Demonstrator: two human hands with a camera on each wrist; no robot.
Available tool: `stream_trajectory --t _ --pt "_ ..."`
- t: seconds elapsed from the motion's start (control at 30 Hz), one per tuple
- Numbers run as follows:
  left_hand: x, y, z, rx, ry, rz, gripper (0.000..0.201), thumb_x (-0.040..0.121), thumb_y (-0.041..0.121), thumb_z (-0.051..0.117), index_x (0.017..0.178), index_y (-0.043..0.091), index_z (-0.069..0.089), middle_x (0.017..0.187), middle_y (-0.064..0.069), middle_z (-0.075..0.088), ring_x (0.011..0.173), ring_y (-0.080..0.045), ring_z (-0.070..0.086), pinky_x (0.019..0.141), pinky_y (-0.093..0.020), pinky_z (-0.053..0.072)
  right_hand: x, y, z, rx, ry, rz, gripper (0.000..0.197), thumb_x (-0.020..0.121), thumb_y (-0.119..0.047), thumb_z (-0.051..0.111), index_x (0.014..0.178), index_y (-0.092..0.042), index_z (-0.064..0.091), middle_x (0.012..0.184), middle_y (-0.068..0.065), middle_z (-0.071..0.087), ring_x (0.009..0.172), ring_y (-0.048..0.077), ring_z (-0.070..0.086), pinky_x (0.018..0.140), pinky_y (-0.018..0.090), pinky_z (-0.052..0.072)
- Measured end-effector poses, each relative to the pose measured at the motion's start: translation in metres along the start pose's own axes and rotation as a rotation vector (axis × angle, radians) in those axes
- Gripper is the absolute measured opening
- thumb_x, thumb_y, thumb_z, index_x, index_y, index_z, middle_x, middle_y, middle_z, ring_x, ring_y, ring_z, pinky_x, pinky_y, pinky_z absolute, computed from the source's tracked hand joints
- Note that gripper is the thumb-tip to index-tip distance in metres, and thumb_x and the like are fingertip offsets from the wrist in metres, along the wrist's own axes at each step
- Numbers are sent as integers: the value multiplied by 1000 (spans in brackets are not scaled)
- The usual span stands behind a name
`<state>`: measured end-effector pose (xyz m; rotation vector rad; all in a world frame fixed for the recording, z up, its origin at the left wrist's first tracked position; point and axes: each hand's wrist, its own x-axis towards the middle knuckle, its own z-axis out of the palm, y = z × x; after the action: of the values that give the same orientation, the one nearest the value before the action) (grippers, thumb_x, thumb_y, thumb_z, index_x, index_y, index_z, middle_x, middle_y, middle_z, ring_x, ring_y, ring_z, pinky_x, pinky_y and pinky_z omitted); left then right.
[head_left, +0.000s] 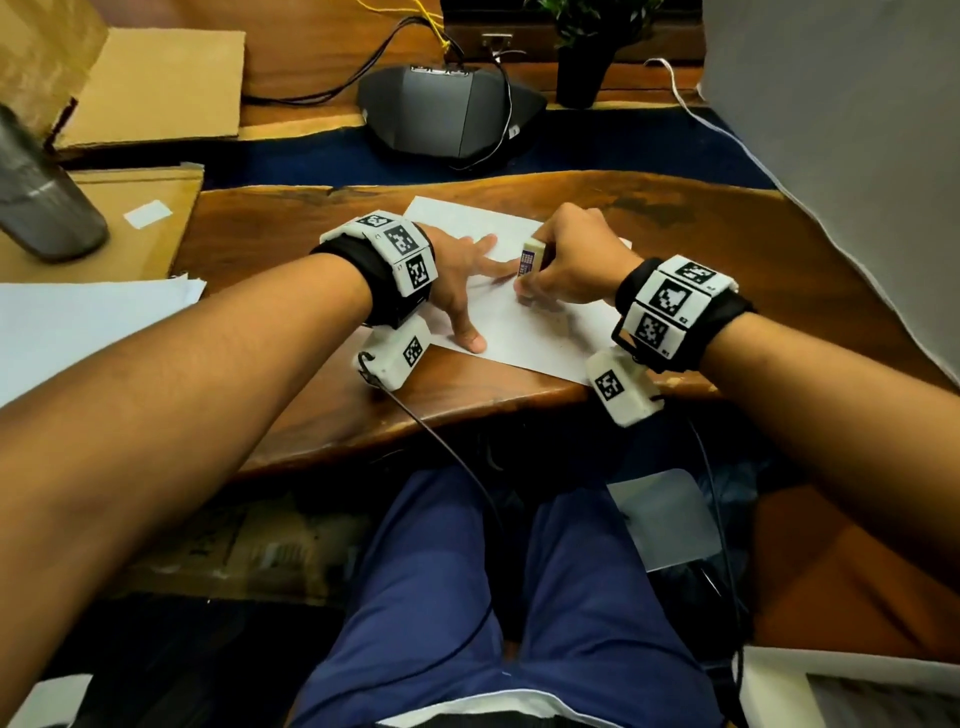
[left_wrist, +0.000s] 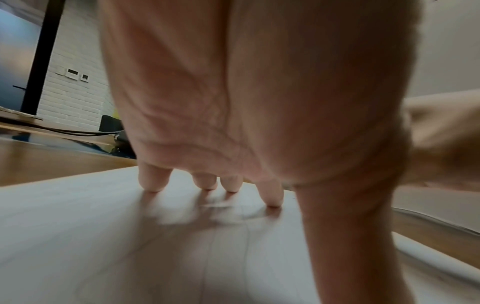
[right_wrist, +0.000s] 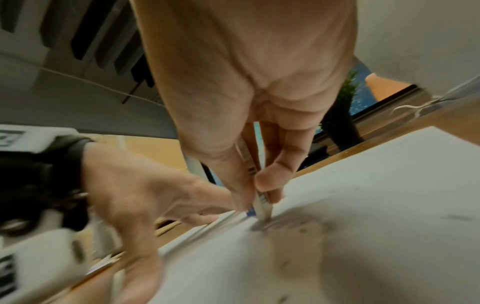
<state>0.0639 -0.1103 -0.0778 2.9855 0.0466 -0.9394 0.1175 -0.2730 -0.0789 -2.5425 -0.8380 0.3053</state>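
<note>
A white sheet of paper (head_left: 524, 332) lies on the wooden table (head_left: 291, 244) near its front edge. My left hand (head_left: 467, 291) lies spread on the sheet's left part, its straight fingertips (left_wrist: 153, 185) and thumb pressing the paper (left_wrist: 103, 236) down. My right hand (head_left: 561, 265) pinches a small white eraser (head_left: 531, 258) in a printed sleeve, held upright with its lower end on the paper. In the right wrist view the eraser (right_wrist: 261, 203) meets the sheet (right_wrist: 363, 185) over a grey smudge, between thumb and fingers. Small crumbs lie on the paper nearby.
A black conference phone (head_left: 447, 111) with cables sits behind the sheet, a potted plant (head_left: 584, 57) beside it. Cardboard (head_left: 150, 83) and a grey metal tumbler (head_left: 41, 197) stand at the left. More white paper (head_left: 78, 317) lies at the left edge.
</note>
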Motion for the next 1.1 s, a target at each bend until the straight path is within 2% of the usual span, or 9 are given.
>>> stream_trajectory --t 0.13,0.3,0.43,0.53,0.6,0.7,0.87,1.0,1.1 --pt "6 -3 2 -1 -23 2 127 51 71 76 151 51 1 161 9 -21 150 -20 -11 119 -56 3 -21 -9 9 -44 -172 -138 19 73 -27 86 81 -12 77 78 4 74 66 12 65 59 25 53" --pt "4 -1 1 28 0 7 121 61 66 77 150 50 -3 162 8 -20 151 -20 -9 120 -53 5 -9 1 -2 16 -52 -33 28 73 -27 86 90 -7 77 85 8 75 77 18 70 68 32 59" --pt "4 0 1 31 -18 17 123 56 70 75 150 52 -3 162 6 -20 150 -22 -10 119 -54 3 -28 -12 9 -46 -203 -164 22 75 -30 85 86 -11 78 78 4 74 70 15 69 67 32 58" --pt "0 3 0 42 -9 8 120 64 64 76 150 51 -7 162 6 -20 151 -22 -8 119 -52 5 -17 -1 -4 47 -111 -16 29 72 -28 87 89 -7 77 82 7 75 75 18 71 75 38 61" --pt "-3 5 0 40 -4 -1 119 66 62 76 150 50 -7 162 6 -20 151 -22 -8 118 -52 5 -16 1 -1 37 -79 -38 27 74 -26 86 90 -7 77 84 9 75 76 18 70 73 36 61" --pt "-3 3 0 46 -8 14 120 65 64 76 150 50 -7 162 4 -19 150 -23 -9 118 -53 4 -30 -11 8 -46 -200 -165 23 76 -29 84 89 -10 78 82 5 74 74 17 69 68 30 57" --pt "-2 5 1 46 -7 3 120 66 63 76 150 51 -8 162 6 -19 151 -23 -9 118 -54 7 -13 4 -8 14 -75 -30 27 74 -25 86 91 -6 77 87 9 75 81 21 71 75 36 60" --pt "-3 3 0 36 -11 6 119 66 63 76 149 51 -7 162 6 -20 150 -23 -8 118 -54 6 -26 -9 6 -68 -219 -167 26 77 -30 84 91 -10 77 83 4 74 74 17 69 69 30 57" --pt "0 3 1 38 -8 6 120 66 64 76 149 52 -8 162 5 -19 151 -24 -7 118 -53 7 -2 9 -8 11 -109 -7 30 73 -27 87 94 -8 76 89 5 75 78 15 71 71 31 60"
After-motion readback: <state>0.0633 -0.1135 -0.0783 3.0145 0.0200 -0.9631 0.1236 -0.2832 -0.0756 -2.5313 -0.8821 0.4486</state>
